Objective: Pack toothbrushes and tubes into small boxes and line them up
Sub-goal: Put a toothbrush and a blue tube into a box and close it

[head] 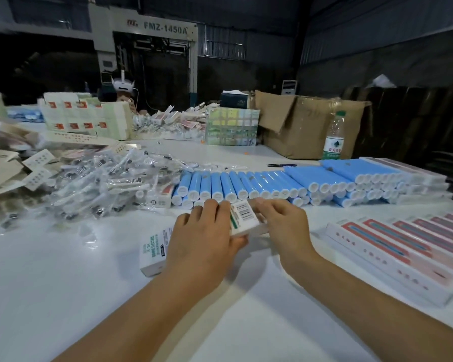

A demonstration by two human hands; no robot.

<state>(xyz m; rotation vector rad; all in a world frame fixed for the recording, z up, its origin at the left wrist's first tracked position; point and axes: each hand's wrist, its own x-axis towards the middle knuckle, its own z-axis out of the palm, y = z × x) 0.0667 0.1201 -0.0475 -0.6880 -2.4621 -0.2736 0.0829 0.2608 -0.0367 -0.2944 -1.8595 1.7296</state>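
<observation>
Here, head view: only one camera, looking down over a white table (63, 296).
Left hand (204, 239): fingers curled over the top of a small white box (246, 220), thumb underneath; it holds the box tilted, just above the table.
Right hand (280, 223): fingertips bent onto the box's right end, seemingly pinching or pressing the end flap; whether the flap is fully tucked is hidden by the fingers.
Box contents: cannot tell, the box walls hide them.
Second box (152, 254): lies flat on the table just left of the left wrist, partly covered by it.
Blue tubes (272, 184): stacked in rows right behind the hands, white caps facing the person.
Wrapped toothbrushes (102, 184): loose heap to the left, in clear bags.
Long pink-and-white boxes (403, 249): lined up at the right.
Water bottle (334, 137): upright beyond the tubes, beside a cardboard carton (298, 124).
Risk, flap: a misaligned tuck could crease the flap or leave it sprung open, letting the contents slide out.
Risk, tubes: the knuckles sit close to the front caps; a forward nudge could roll the row out of line.
</observation>
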